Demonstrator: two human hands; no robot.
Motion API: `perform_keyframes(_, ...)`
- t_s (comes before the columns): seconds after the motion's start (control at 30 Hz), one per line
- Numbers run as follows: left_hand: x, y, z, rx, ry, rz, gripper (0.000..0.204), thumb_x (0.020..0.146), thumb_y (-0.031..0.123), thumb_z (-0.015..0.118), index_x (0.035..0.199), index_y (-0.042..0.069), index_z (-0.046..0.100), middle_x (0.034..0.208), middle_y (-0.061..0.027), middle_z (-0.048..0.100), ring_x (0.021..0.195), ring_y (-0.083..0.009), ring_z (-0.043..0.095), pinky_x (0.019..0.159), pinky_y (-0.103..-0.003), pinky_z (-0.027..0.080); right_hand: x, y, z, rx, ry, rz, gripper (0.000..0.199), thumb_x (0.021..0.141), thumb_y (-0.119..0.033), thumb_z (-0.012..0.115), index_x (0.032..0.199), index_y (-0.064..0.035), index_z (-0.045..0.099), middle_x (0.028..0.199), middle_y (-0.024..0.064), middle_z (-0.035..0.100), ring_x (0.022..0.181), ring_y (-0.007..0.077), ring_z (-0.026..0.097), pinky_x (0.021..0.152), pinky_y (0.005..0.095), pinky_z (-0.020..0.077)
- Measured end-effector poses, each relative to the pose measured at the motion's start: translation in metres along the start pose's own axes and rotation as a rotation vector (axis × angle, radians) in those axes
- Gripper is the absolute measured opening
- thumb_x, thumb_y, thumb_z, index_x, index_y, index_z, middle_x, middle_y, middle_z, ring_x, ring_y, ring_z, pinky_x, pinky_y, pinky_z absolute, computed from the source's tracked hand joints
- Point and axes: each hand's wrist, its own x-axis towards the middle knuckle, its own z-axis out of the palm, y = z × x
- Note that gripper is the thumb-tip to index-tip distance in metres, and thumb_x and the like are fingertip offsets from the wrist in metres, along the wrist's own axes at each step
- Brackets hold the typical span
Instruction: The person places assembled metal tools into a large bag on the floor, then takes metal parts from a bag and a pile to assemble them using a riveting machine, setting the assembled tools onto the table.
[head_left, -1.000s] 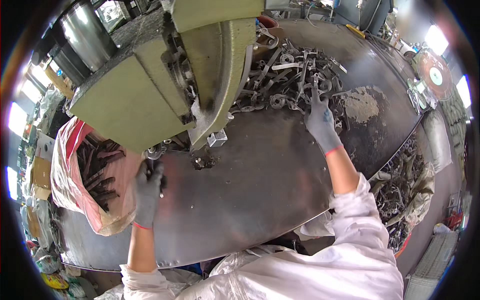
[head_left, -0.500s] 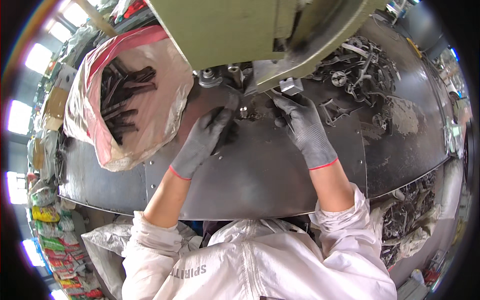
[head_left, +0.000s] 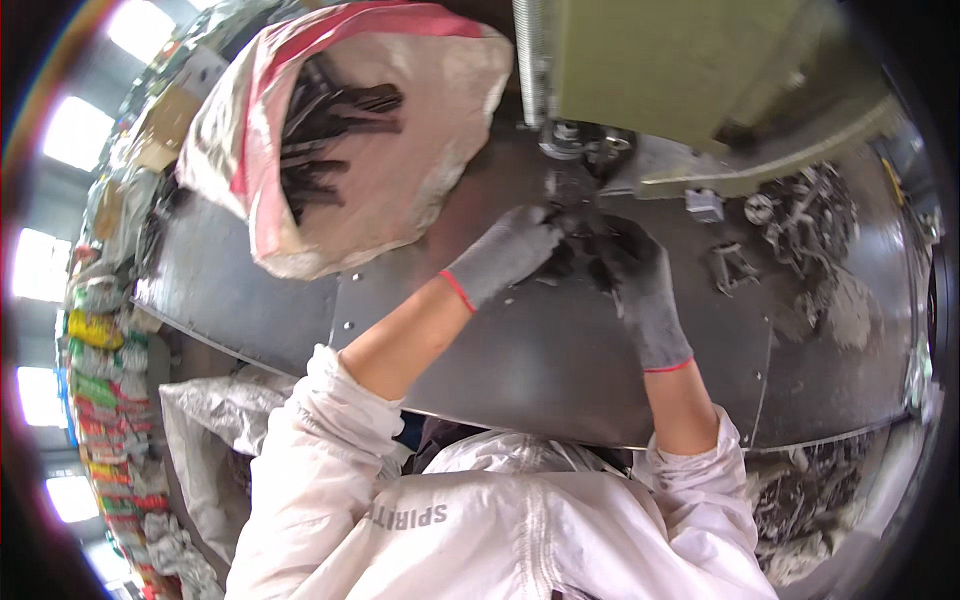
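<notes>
My left hand [head_left: 512,250], in a grey glove with a red cuff edge, has its fingers curled in below the machine head. Close beside it, my right hand [head_left: 645,295] in a matching glove bends its fingers toward the left one. The fingertips nearly meet over a dark spot of the metal table [head_left: 560,350]; blur and shadow hide what they grip. Just beyond the hands stands a green machine [head_left: 640,80] with metal tooling [head_left: 565,140] at its lower edge. A small silvery block [head_left: 704,205] is to the right of my right hand.
A white and pink woven bag [head_left: 430,150] with dark metal strips [head_left: 340,110] inside stands on the left. Thin metal parts lie in a pile [head_left: 805,225] on the right, one frame-like piece [head_left: 733,268] nearer. Another heap of parts [head_left: 800,500] sits below the table's right edge.
My hands have drawn together; they were apart on either side of the tooling. The view has shifted, so the machine and the bag appear farther right and higher.
</notes>
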Motion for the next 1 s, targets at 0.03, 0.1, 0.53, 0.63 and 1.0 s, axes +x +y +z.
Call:
perform_keyframes(0.03,0.000,0.004,-0.006,-0.447,-0.061,-0.286,0.024,0.086,0.010,0.048,0.107,0.004,0.058,0.085,-0.0173,0.061,0.073,-0.0281,0.060,0.070,-0.036,0.049,0.002,0.002,-0.001,0.001,-0.027,0.006,0.031,0.083,-0.003,0.056,0.113,0.0051,0.052,0.081,0.0090,0.062,0.057,0.0095,0.055,0.047,0.0221,0.0437)
perform_keyframes(0.1,-0.002,-0.027,-0.007,-0.281,-0.016,-0.245,0.021,0.085,0.015,0.049,0.099,0.003,0.058,0.079,-0.0208,0.059,0.076,-0.0328,0.060,0.070,-0.040,0.047,0.000,0.003,-0.001,0.073,-0.018,-0.022,0.032,0.084,-0.002,0.053,0.114,0.0058,0.050,0.082,0.0097,0.061,0.054,0.0103,0.054,0.046,0.0226,0.0430)
perform_keyframes(0.53,-0.065,-0.222,-0.087,0.523,-0.021,-0.610,0.029,0.087,0.026,0.048,0.106,0.009,0.062,0.107,-0.0190,0.060,0.101,-0.0328,0.057,0.087,-0.038,0.043,-0.011,-0.017,0.004,-0.075,0.039,-0.078,0.033,0.084,-0.006,0.052,0.116,0.0044,0.049,0.079,0.0077,0.061,0.052,0.0091,0.053,0.043,0.0211,0.0405)
perform_keyframes(0.63,-0.071,-0.238,-0.080,0.422,0.164,-0.512,0.034,0.087,0.030,0.047,0.114,0.013,0.057,0.111,-0.0161,0.059,0.103,-0.0328,0.056,0.088,-0.040,0.044,-0.023,-0.027,0.008,-0.107,-0.047,0.009,0.034,0.084,-0.007,0.052,0.116,0.0044,0.049,0.079,0.0073,0.061,0.052,0.0091,0.053,0.044,0.0221,0.0407)
perform_keyframes(1.0,-0.053,-0.160,-0.077,0.345,0.096,-0.595,0.040,0.089,0.038,0.045,0.112,0.007,0.054,0.100,-0.0247,0.058,0.097,-0.0406,0.054,0.081,-0.045,0.043,-0.017,-0.008,-0.003,-0.056,0.003,0.139,0.039,0.085,-0.006,0.052,0.122,0.0034,0.045,0.078,0.0085,0.060,0.053,0.0103,0.053,0.046,0.0238,0.0427)
